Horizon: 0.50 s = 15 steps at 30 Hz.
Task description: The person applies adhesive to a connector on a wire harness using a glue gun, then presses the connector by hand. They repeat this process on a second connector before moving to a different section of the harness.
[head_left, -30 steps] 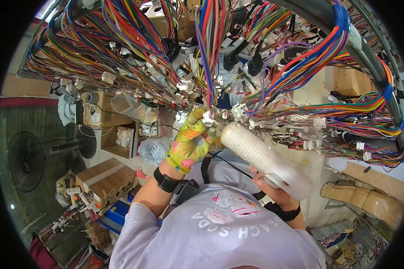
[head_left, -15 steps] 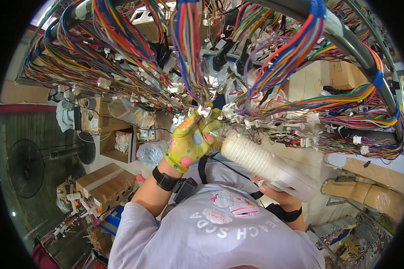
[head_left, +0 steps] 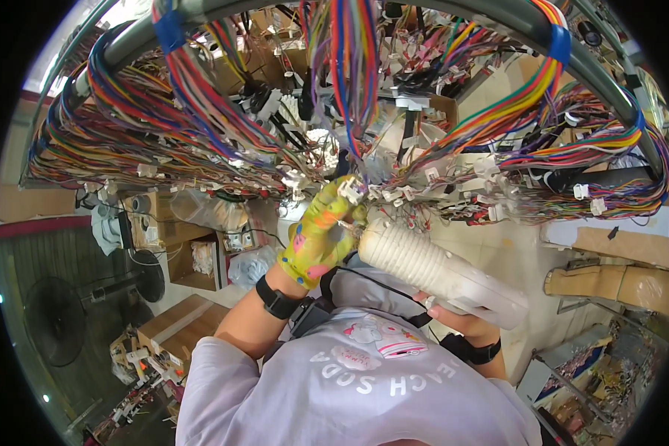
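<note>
My left hand [head_left: 316,238], in a yellow-green glove with coloured dots, is raised to the hanging wires. Its fingers are closed on a white wire connector [head_left: 351,190] at the lower end of a coloured wire bundle [head_left: 351,70]. My right hand [head_left: 453,318], bare, grips a bulky white heat gun [head_left: 431,271] with a ribbed barrel. Most of the right fingers are hidden under the gun. Its nozzle points up and left, close beside the gloved fingers and the connector.
A curved metal rack [head_left: 453,13] carries many wire bundles tied with blue tape. Below on the left are a cardboard box [head_left: 189,327], a black fan [head_left: 56,320] and a small wooden compartment [head_left: 193,260]. A padded cardboard-brown bench [head_left: 609,290] stands at right.
The view has shifted, so the rack and bundles sit differently. My left hand has turned, and the connector shows more plainly in its fingers. The heat gun stays close to it.
</note>
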### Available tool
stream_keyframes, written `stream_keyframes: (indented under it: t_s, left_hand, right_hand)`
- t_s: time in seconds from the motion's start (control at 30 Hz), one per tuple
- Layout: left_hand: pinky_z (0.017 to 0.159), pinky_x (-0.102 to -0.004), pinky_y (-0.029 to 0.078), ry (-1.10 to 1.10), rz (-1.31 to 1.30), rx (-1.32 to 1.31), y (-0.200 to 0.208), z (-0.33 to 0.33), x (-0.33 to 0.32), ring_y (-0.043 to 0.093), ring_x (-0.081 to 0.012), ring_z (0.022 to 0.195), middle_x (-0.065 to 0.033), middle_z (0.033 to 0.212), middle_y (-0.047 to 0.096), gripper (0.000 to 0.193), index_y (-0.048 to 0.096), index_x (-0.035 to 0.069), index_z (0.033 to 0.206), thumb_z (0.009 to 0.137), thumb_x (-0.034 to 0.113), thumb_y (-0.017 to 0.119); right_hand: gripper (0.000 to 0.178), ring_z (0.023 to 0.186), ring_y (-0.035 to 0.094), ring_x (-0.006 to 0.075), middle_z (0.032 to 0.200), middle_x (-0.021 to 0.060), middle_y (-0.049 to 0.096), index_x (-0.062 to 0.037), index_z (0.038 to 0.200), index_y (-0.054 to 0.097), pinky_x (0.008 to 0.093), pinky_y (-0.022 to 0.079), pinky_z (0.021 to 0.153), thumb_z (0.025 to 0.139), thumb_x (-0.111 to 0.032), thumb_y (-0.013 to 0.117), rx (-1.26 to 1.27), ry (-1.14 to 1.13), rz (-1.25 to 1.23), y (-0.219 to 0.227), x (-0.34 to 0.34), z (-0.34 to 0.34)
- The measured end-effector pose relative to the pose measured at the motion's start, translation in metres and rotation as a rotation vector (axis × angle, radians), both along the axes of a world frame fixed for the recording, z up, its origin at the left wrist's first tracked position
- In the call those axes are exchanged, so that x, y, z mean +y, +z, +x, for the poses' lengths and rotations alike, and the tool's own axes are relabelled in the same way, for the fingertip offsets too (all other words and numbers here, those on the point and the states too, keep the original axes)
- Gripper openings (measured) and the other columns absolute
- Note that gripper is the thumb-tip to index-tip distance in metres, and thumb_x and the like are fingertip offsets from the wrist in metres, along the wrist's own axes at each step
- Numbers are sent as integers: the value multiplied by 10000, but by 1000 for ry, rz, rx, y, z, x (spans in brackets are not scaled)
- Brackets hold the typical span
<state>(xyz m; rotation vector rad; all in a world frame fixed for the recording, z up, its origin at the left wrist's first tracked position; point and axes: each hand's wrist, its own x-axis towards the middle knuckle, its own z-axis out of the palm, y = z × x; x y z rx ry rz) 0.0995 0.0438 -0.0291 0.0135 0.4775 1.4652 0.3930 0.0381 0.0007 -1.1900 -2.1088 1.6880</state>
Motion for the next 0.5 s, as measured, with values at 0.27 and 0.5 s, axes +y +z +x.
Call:
stream_keyframes:
  t_s: [0.27,0.5]
  left_hand:
    - [735,-342,533,123,36,247,11,21,7,626,-201,877,-119,1041,614,365,516,70,1080,761,17,685]
    - [669,-291,538,281,-7,455,10,30,8,634,-164,864,-97,998,643,291,535,71,1029,783,-24,658]
  right_hand:
    - [666,1020,576,240,1127,159,571,26,1320,346,377,500,869,710,39,613,189,-153,-59,-6,-8,7]
    - [502,1028,570,251,1108,156,574,20,1228,456,353,512,810,742,26,582,415,-282,-238,7,-2,-16]
